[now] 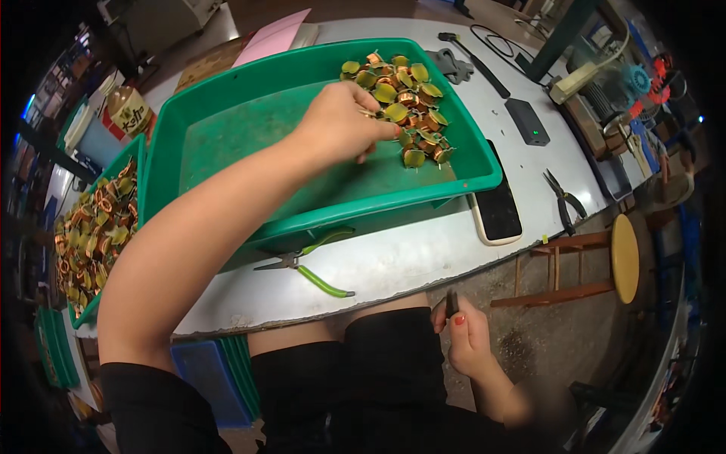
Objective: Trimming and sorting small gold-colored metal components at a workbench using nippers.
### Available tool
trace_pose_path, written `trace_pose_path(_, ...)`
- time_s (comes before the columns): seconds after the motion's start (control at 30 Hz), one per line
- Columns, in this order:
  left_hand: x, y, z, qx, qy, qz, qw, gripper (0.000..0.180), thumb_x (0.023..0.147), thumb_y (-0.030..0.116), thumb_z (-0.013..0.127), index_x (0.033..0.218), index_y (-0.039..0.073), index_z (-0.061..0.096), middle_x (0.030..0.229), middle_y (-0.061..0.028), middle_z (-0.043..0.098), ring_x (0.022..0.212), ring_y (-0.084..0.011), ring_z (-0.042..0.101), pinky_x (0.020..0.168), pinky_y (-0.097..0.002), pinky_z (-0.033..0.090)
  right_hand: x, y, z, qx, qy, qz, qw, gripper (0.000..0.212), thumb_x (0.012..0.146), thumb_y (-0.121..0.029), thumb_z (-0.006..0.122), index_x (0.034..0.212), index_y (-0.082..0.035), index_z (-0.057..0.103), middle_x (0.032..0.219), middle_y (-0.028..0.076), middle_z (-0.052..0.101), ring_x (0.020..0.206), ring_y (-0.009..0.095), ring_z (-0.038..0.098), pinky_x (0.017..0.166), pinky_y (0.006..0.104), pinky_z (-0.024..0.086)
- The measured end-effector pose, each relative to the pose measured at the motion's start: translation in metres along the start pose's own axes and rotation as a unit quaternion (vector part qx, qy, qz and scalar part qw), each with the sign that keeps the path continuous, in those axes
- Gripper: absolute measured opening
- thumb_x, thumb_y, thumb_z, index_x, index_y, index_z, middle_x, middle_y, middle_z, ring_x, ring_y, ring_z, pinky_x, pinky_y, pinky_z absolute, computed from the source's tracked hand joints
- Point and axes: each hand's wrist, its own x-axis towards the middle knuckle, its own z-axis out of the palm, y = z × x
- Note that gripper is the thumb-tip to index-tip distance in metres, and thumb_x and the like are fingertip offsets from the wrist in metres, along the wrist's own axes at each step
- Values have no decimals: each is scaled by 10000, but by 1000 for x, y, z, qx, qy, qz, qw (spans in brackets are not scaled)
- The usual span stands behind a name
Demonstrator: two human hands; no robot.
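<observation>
My left hand (344,121) reaches across into the green plastic tray (249,129) and its fingertips pinch at the edge of a pile of copper coils wrapped in yellow tape (404,102) at the tray's far right corner. Whether a coil is held I cannot tell for sure. My right hand (463,333) rests low by my lap below the table edge, closed around a small dark tool (451,303).
A second green tray (113,181) full of coils sits at the left. Green-handled cutters (310,268) lie at the table's front edge, a phone (495,208), black pliers (563,200) and a small black box (527,121) to the right. A wooden stool (624,257) stands beside the table.
</observation>
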Motion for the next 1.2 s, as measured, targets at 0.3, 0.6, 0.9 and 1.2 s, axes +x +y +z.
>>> trace_pose_path(0.3,13,13,32,167,47,235,956,143,656,64,700,764,1,632,622,-78,614,528,-191,576,545,-283,470,3,-6,-12,-57,-2,28,998,261,925,-199,397,793,-7,515,699,81,540,606,167,479,588,253,398)
trace_pose_path(0.6,17,5,54,173,30,212,961,352,635,76,755,920,-22,574,824,-162,641,704,-292,624,643,-356,505,7,-21,-6,-115,-30,38,992,132,867,-77,434,821,-1,531,693,86,553,573,167,461,564,260,390)
trace_pose_path(0.9,12,10,51,21,106,174,979,253,612,-19,715,811,-38,560,740,-131,616,620,-220,582,581,-320,500,-2,-15,0,-98,-32,30,994,162,868,-114,429,814,8,520,689,93,531,578,186,453,552,287,375)
trace_pose_path(1.2,-58,49,-35,-629,72,139,762,222,841,202,617,972,28,573,785,-88,600,708,-155,613,680,-228,549,-12,-9,-5,-68,-47,69,994,123,846,-82,459,814,9,536,695,96,535,580,196,458,561,296,384)
